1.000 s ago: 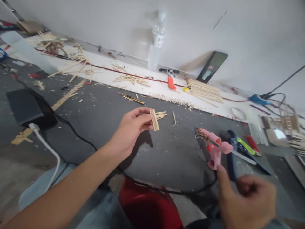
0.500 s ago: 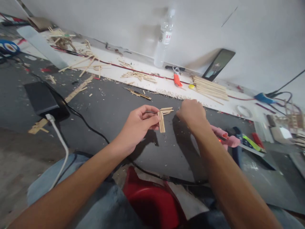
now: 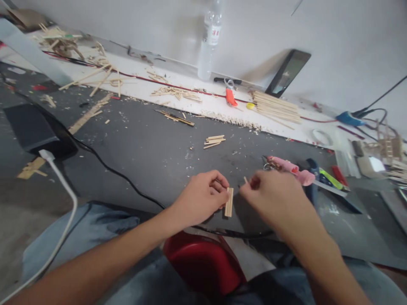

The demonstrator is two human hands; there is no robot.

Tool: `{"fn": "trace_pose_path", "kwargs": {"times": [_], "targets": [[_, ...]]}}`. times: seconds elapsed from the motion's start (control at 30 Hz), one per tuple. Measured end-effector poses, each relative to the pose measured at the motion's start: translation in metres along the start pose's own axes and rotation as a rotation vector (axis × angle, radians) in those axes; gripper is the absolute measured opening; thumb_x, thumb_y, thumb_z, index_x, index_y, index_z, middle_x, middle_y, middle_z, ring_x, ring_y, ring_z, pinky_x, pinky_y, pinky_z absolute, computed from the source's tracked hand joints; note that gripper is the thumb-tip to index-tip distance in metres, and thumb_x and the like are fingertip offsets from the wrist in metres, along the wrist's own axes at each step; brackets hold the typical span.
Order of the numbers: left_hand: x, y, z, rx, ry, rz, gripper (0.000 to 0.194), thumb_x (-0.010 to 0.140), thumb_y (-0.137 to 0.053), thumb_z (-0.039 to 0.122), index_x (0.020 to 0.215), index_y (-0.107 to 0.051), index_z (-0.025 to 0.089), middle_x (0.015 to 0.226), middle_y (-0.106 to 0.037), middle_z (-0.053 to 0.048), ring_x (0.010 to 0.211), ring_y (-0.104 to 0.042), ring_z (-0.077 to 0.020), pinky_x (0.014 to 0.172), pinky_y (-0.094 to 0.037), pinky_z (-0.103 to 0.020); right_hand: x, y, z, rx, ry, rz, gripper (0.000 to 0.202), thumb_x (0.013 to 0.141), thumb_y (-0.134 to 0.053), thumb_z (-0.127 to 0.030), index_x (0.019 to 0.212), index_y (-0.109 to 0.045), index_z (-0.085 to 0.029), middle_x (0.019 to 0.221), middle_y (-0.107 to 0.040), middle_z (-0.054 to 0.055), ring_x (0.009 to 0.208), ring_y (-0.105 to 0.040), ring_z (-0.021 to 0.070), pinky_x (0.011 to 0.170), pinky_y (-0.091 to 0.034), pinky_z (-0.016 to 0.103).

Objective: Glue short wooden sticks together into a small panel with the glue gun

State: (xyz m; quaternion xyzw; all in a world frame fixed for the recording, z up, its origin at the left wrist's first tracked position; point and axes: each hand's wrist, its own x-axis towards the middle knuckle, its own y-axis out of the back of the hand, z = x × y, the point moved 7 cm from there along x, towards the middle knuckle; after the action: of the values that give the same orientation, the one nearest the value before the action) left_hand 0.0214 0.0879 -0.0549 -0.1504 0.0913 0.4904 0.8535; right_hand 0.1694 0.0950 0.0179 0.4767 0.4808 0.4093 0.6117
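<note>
Between thumb and fingers my left hand [image 3: 203, 197] pinches a small flat panel of short wooden sticks [image 3: 229, 203] laid side by side. My right hand [image 3: 276, 192] is closed to the right of it, and the pale tip of a short wooden stick [image 3: 246, 180] shows at its fingertips. A gap separates the two hands. Farther back on the dark tabletop lie several loose short sticks [image 3: 214, 141]. A pink glue gun [image 3: 288, 166] rests just beyond my right hand, partly hidden by it.
Along the wall stand a plastic bottle [image 3: 210, 44] and a leaning phone [image 3: 288, 73], with a bundle of long sticks [image 3: 275, 106] near them. A craft knife [image 3: 178, 118] lies mid-table. At left sits a black power bank [image 3: 34, 129] with a white cable [image 3: 68, 186].
Both hands have drawn back toward the table's near edge, the left carrying the panel. A stick tip now shows in my right fingers, and the loose sticks lie uncovered behind.
</note>
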Motion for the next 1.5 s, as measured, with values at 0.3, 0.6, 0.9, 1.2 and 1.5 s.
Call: {"fn": "trace_pose_path", "kwargs": {"times": [0.3,0.6,0.9,1.2,1.5], "targets": [[0.001,-0.006,-0.004,0.328,0.031,0.143,0.008,0.082,-0.071,0.027,0.083,-0.066,0.020,0.073,-0.068,-0.002,0.066,-0.062,-0.0171,0.062,-0.051,-0.029,-0.033,-0.066,0.035,0.170,0.042,-0.158,0.031,0.096,-0.054,-0.034,0.067,-0.056,-0.022,0.066,-0.066,0.002,0.069,-0.060,0.0210,0.066,-0.029,0.035],[-0.022,0.008,0.018,0.906,-0.066,0.176,0.023,0.087,-0.068,0.035,0.108,-0.066,0.026,0.090,-0.069,-0.001,0.075,-0.065,-0.0201,0.067,-0.051,-0.034,-0.056,-0.068,0.055,0.366,0.533,-0.115,0.073,0.086,-0.065,-0.021,0.153,-0.039,-0.030,0.106,-0.064,0.002,0.082,-0.062,0.0174,0.072,-0.051,0.029],[-0.036,-0.010,0.009,0.981,-0.367,-0.021,0.051,0.085,-0.072,0.020,0.129,-0.048,0.027,0.146,-0.057,-0.007,0.134,-0.057,-0.0243,0.110,-0.050,-0.040,-0.048,-0.060,0.053,0.395,0.661,-0.050,0.053,0.090,-0.054,-0.016,0.141,-0.048,-0.027,0.092,-0.067,-0.005,0.066,-0.064,0.0071,0.057,-0.054,0.013],[-0.039,-0.009,0.000,0.953,-0.425,0.012,0.052,0.089,-0.066,0.016,0.135,-0.045,0.024,0.150,-0.054,-0.009,0.143,-0.048,-0.0222,0.119,-0.043,-0.040,-0.046,-0.054,0.055,0.389,0.681,-0.062,0.040,0.094,-0.048,-0.018,0.132,-0.060,-0.027,0.099,-0.076,-0.004,0.075,-0.075,0.0089,0.061,-0.059,0.014],[-0.041,-0.009,0.002,0.975,-0.440,0.005,0.052,0.089,-0.067,0.016,0.135,-0.046,0.024,0.149,-0.053,-0.008,0.142,-0.048,-0.0230,0.119,-0.042,-0.040,-0.044,-0.049,0.048,0.377,0.706,-0.001,0.041,0.082,-0.057,-0.011,0.120,-0.062,-0.026,0.093,-0.076,-0.006,0.065,-0.072,0.0088,0.057,-0.054,0.016]]}}
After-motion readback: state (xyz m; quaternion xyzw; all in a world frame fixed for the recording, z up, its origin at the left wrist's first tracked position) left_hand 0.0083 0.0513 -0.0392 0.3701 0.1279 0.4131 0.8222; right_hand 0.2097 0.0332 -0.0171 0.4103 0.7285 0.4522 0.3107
